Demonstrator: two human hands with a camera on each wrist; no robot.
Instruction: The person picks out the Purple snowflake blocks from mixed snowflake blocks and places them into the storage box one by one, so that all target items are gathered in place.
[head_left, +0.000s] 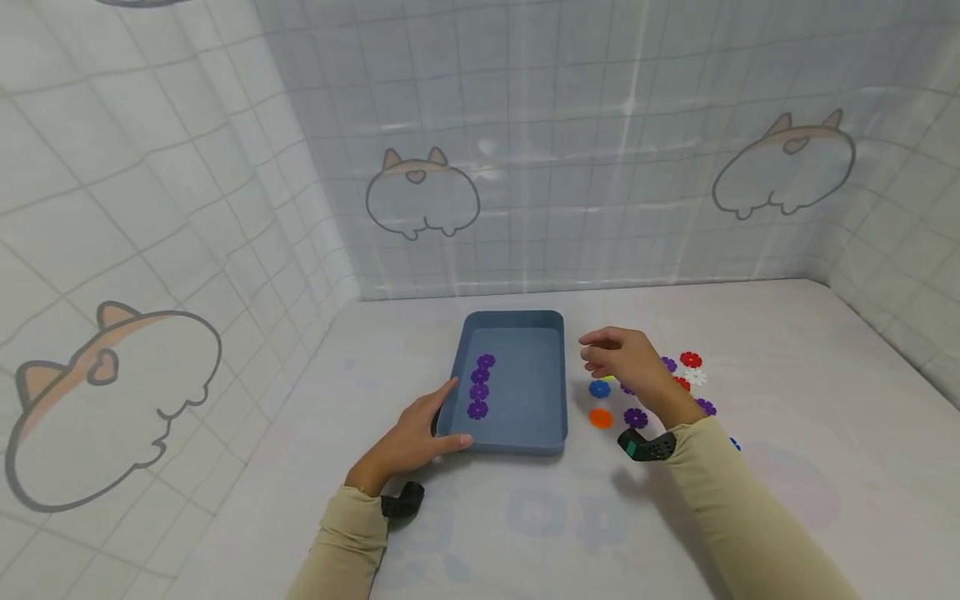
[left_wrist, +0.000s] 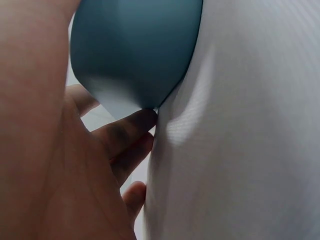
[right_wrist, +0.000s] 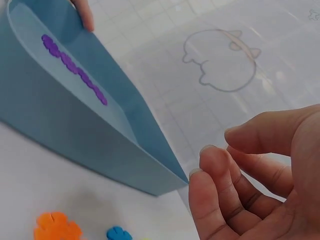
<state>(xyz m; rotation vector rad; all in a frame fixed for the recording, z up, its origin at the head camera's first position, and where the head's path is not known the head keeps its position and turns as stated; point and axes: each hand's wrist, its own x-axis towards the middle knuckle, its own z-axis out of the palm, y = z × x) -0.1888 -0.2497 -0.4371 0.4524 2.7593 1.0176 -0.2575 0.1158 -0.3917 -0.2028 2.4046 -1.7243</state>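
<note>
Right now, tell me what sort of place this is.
Probably a screened-off tabletop workspace: grid-patterned sheeting with cartoon animals rises behind and beside a pale surface holding a blue-gray tray and colorful flower-shaped pieces.

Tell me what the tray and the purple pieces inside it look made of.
The tray looks like smooth, satin plastic, judging by its rounded corners and soft sheen, though coated metal is possible. The purple pieces seem thin plastic: evenly coloured, notched like flowers; their finish is hard to tell.
</note>
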